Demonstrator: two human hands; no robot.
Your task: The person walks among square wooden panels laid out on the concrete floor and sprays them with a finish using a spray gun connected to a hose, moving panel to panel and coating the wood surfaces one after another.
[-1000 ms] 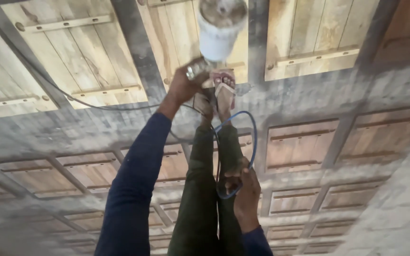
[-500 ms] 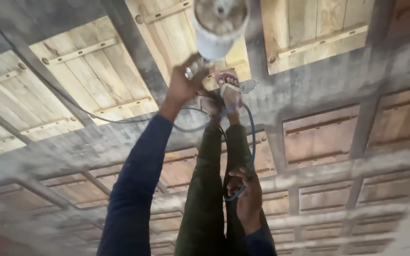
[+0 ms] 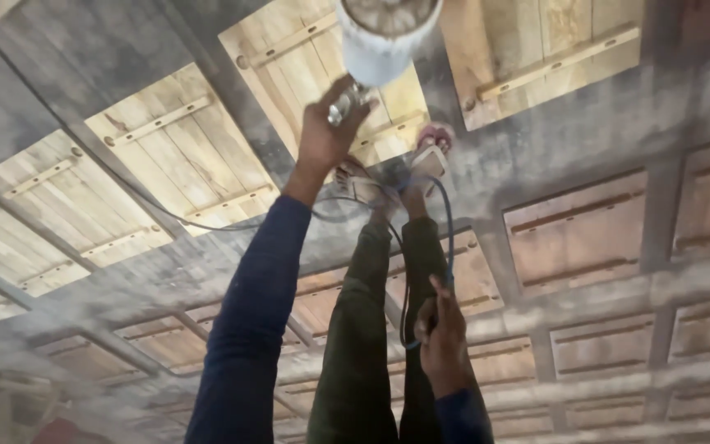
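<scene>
My left hand [image 3: 322, 136] is stretched out ahead and grips the metal handle of a spray gun [image 3: 347, 103], which carries a white cup [image 3: 388, 37]. My right hand [image 3: 444, 341] hangs by my thigh, closed on a loop of blue hose [image 3: 449, 238] that runs forward past my feet. My legs in dark green trousers [image 3: 363, 329] end in sandals [image 3: 429, 156], which stand on a grey-coated rail. Bare wooden panels [image 3: 166, 156] lie under the gun.
Framed wooden panels [image 3: 585, 238] lie side by side all around, their rails [image 3: 536, 148] sprayed grey. A thin dark cable [image 3: 207, 226] trails across the panels at left. Grey mist hazes the lower left.
The view has swung, so the panels sit more to the left and lower. My left hand keeps the spray gun pointed ahead. My right hand still holds the hose by my leg.
</scene>
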